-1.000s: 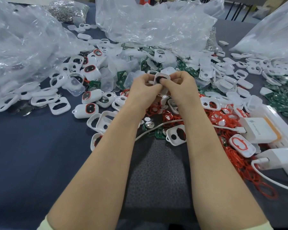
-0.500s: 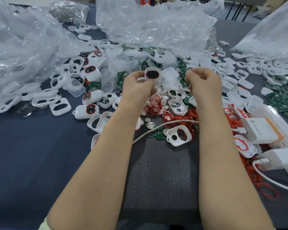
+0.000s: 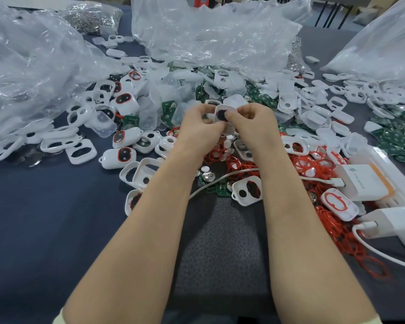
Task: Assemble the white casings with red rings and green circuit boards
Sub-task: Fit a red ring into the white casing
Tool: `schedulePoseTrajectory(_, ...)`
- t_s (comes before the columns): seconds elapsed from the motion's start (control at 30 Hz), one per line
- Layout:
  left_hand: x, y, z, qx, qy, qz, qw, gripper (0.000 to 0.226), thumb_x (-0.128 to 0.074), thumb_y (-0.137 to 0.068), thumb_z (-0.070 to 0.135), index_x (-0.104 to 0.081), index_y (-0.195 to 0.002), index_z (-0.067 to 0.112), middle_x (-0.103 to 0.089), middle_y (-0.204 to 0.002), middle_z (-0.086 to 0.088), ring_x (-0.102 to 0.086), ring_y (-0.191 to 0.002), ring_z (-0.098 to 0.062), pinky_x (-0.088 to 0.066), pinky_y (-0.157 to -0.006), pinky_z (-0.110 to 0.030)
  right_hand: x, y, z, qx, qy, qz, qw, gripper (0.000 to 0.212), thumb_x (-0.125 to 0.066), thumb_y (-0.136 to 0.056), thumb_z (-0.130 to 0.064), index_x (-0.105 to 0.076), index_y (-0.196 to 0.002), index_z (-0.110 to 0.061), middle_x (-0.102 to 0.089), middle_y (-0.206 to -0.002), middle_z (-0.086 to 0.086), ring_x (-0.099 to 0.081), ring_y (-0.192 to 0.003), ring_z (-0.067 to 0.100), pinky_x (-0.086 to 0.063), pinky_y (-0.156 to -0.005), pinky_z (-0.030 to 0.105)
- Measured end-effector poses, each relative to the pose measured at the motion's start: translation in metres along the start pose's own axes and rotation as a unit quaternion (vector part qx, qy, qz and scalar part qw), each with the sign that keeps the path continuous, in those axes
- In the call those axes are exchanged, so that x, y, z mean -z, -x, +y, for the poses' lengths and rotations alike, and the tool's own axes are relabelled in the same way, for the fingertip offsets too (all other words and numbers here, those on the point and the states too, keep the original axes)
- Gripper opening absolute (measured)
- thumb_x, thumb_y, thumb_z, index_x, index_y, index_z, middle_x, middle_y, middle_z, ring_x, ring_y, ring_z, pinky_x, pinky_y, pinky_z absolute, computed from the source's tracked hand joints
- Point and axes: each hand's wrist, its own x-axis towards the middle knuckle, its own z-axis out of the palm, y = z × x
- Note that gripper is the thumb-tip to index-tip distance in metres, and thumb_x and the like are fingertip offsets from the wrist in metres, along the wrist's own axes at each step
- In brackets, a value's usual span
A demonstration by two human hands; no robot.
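Two hands meet above the cluttered tabletop (image 3: 45, 218), sharing one small white casing (image 3: 222, 111). The left hand (image 3: 196, 127) has its grip curled round the casing's near side, and the right hand (image 3: 255, 127) has its grip pinched on the other edge, thumb over the dark oval opening. I can't quite tell whether a ring sits in it. Beneath the wrists lie thin, rubbery red rings (image 3: 309, 162) in a tangled heap. Flat green circuit boards (image 3: 397, 136) are piled at far right. Glossy rounded finished casings (image 3: 119, 157) lie to the left, below crinkled clear plastic bags (image 3: 208, 36). A smooth white charger block (image 3: 365, 181) sits right.
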Motion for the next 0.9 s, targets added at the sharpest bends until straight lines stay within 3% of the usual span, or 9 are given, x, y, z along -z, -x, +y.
schedulePoseTrajectory(0.1, -0.001, 0.0, 0.0, -0.001, -0.006, 0.008, 1.0, 0.027, -0.062, -0.087, 0.004, -0.06, -0.109, 0.017, -0.07, -0.089, -0.006, -0.069, -0.082, -0.018, -0.059, -0.082, -0.038, 0.0, 0.0, 0.001, 0.01, 0.01, -0.003, 1.0, 0.014, -0.066, -0.086, -0.025, -0.061, -0.079, -0.014, -0.055, -0.068, -0.006, -0.049, -0.063, 0.009, -0.043, -0.067, 0.029)
schedulePoseTrajectory(0.17, 0.001, -0.001, 0.0, 0.007, 0.03, 0.01, 0.999, 0.025, -0.061, -0.087, 0.001, -0.061, -0.107, 0.015, -0.069, -0.085, -0.006, -0.067, -0.074, -0.015, -0.06, -0.076, -0.032, 0.003, -0.001, 0.002, 0.011, -0.007, 0.005, 1.0, 0.019, -0.063, -0.09, -0.034, -0.061, -0.078, -0.019, -0.058, -0.069, -0.007, -0.051, -0.063, 0.007, -0.045, -0.067, 0.027)
schedulePoseTrajectory(0.23, 0.004, -0.001, 0.002, 0.014, 0.071, 0.029, 0.997, 0.023, -0.062, -0.087, -0.003, -0.059, -0.097, 0.018, -0.065, -0.082, -0.001, -0.065, -0.065, -0.007, -0.059, -0.064, -0.023, 0.011, -0.006, 0.005, -0.001, -0.022, 0.046, 0.999, 0.03, -0.054, -0.093, -0.045, -0.064, -0.089, -0.016, -0.064, -0.078, -0.007, -0.056, -0.07, 0.006, -0.048, -0.073, 0.027)
schedulePoseTrajectory(0.37, 0.009, -0.003, 0.003, 0.01, 0.118, 0.082, 0.99, 0.025, -0.064, -0.086, -0.003, -0.056, -0.092, 0.019, -0.057, -0.084, 0.003, -0.061, -0.071, -0.007, -0.055, -0.058, -0.014, 0.023, -0.014, 0.017, -0.009, 0.04, 0.161, 0.986, 0.023, -0.051, -0.095, -0.028, -0.068, -0.096, -0.011, -0.069, -0.095, 0.002, -0.058, -0.082, 0.011, -0.041, -0.073, 0.023)
schedulePoseTrajectory(0.43, 0.01, -0.003, 0.004, 0.005, 0.13, 0.092, 0.987, 0.028, -0.064, -0.085, -0.004, -0.054, -0.085, 0.023, -0.056, -0.086, 0.003, -0.061, -0.075, -0.008, -0.054, -0.058, -0.014, 0.02, -0.015, 0.021, 0.003, 0.106, 0.152, 0.983, 0.021, -0.053, -0.093, -0.024, -0.068, -0.098, -0.011, -0.068, -0.094, 0.002, -0.06, -0.089, 0.015, -0.042, -0.074, 0.024)
schedulePoseTrajectory(0.53, 0.009, -0.003, 0.003, 0.009, 0.139, 0.093, 0.986, 0.028, -0.063, -0.086, -0.004, -0.054, -0.085, 0.022, -0.057, -0.088, 0.001, -0.061, -0.078, -0.011, -0.055, -0.06, -0.014, 0.012, -0.015, 0.024, 0.002, 0.188, 0.105, 0.977, 0.032, -0.055, -0.091, -0.035, -0.067, -0.108, -0.011, -0.065, -0.108, 0.005, -0.057, -0.106, 0.023, -0.048, -0.088, 0.035)
schedulePoseTrajectory(0.67, 0.009, -0.005, 0.002, 0.019, 0.143, 0.091, 0.985, 0.024, -0.062, -0.087, -0.003, -0.054, -0.101, 0.014, -0.058, -0.092, -0.002, -0.062, -0.078, -0.011, -0.055, -0.06, -0.014, 0.006, -0.017, 0.025, -0.003, 0.247, 0.081, 0.966, 0.027, -0.055, -0.089, -0.033, -0.064, -0.107, -0.014, -0.06, -0.116, 0.011, -0.053, -0.111, 0.03, -0.046, -0.094, 0.041)
schedulePoseTrajectory(0.77, 0.009, -0.006, 0.002, 0.026, 0.148, 0.086, 0.985, 0.022, -0.061, -0.089, 0.0, -0.052, -0.105, 0.013, -0.058, -0.094, -0.002, -0.063, -0.079, -0.011, -0.057, -0.064, -0.017, 0.007, -0.016, 0.023, 0.022, 0.214, 0.102, 0.971, 0.017, -0.055, -0.091, -0.027, -0.063, -0.099, -0.014, -0.062, -0.106, 0.007, -0.055, -0.102, 0.024, -0.046, -0.085, 0.035)
schedulePoseTrajectory(0.9, 0.008, -0.008, 0.001, 0.053, 0.133, 0.081, 0.986, 0.008, -0.053, -0.098, 0.021, -0.055, -0.105, 0.018, -0.061, -0.105, -0.006, -0.064, -0.076, -0.011, -0.059, -0.075, -0.026, 0.016, -0.012, 0.012, 0.045, 0.002, 0.115, 0.992, 0.002, -0.06, -0.091, -0.02, -0.061, -0.092, -0.018, -0.057, -0.076, -0.009, -0.053, -0.071, 0.007, -0.042, -0.066, 0.019)
